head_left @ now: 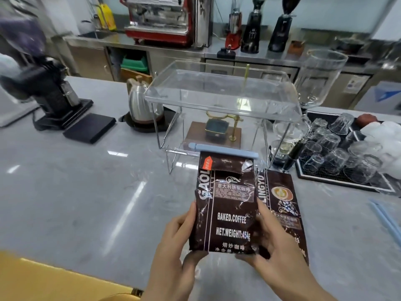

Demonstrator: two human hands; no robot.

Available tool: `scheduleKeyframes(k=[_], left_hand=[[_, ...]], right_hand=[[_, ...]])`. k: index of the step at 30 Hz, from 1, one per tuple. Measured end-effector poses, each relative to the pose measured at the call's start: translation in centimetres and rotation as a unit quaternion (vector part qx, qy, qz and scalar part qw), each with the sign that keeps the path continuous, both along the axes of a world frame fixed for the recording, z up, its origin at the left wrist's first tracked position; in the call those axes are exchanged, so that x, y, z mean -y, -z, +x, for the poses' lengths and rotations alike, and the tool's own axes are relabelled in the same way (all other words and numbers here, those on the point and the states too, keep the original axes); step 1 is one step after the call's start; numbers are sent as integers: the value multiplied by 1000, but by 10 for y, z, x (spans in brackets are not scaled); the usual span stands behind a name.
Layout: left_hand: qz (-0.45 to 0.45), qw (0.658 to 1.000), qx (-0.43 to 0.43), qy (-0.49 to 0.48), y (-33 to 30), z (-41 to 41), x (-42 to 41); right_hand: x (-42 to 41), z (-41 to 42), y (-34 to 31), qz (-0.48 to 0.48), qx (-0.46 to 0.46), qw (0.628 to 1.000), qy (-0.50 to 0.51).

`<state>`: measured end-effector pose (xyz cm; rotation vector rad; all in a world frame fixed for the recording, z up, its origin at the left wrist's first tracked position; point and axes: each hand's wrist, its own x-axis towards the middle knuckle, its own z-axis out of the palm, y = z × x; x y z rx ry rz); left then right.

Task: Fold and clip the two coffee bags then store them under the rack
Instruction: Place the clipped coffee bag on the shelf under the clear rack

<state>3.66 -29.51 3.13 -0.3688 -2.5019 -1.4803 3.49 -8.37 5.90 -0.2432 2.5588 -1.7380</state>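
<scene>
I hold a dark brown coffee bag point(225, 205) upright above the counter, its top folded over and closed by a light blue clip point(223, 151). My left hand point(175, 237) grips its lower left edge and my right hand point(273, 242) grips its lower right edge. A second brown coffee bag point(282, 205) lies flat on the counter just right of and behind the held one, partly hidden by it. The clear acrylic rack point(221, 96) on wire legs stands straight ahead, beyond the bags. Another light blue clip point(386, 220) lies at the right edge.
Under the rack sits a wooden base with a brass stand point(217, 133). A steel kettle point(143, 103) and a black scale pad point(89, 128) are to the left, a black grinder point(52, 88) farther left. A tray of upturned glasses point(347, 148) fills the right side.
</scene>
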Motion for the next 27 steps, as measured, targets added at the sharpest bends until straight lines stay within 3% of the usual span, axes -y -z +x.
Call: scheduleKeyframes(k=[9, 16, 27], left_hand=[[5, 1000, -26, -17, -18, -23, 12], [8, 998, -43, -40, -29, -50, 15], [13, 993, -73, -89, -47, -107, 9]], right_hand=[[16, -29, -12, 21, -9, 1000, -21], [25, -58, -17, 91, -83, 992, -9], [34, -114, -25, 75, -97, 992, 32]])
